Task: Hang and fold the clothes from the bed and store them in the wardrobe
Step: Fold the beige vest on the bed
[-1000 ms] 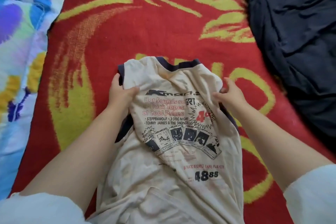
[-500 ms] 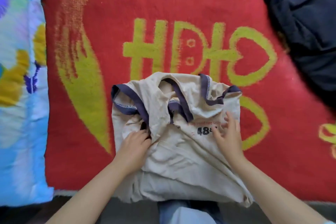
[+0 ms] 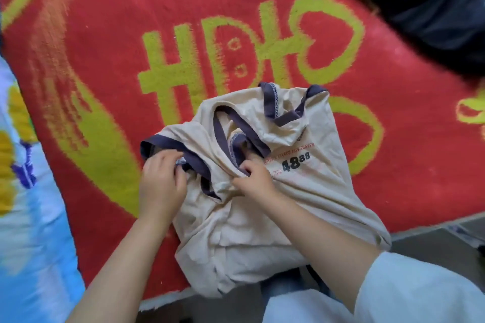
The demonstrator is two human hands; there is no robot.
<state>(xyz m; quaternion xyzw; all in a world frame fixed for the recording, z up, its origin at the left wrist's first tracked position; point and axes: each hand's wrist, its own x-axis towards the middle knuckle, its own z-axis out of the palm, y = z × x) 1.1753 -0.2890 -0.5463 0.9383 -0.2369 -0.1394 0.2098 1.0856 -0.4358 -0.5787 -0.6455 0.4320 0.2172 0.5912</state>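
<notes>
Fingers of our left hand [image 3: 161,181] curl onto the navy-trimmed armhole at the near-left corner of the cream tank top [image 3: 262,191], which lies half-folded on the red bedspread [image 3: 118,47] at the bed's near edge, under both our hands. Just to the right, our right hand [image 3: 253,178] pinches a ridge of cloth beside the neckline binding. We judge the jersey light, limp and creasy; the stitched trim bands look the firmest holds. Farther right and beyond lies a dark garment [image 3: 420,8], untouched.
</notes>
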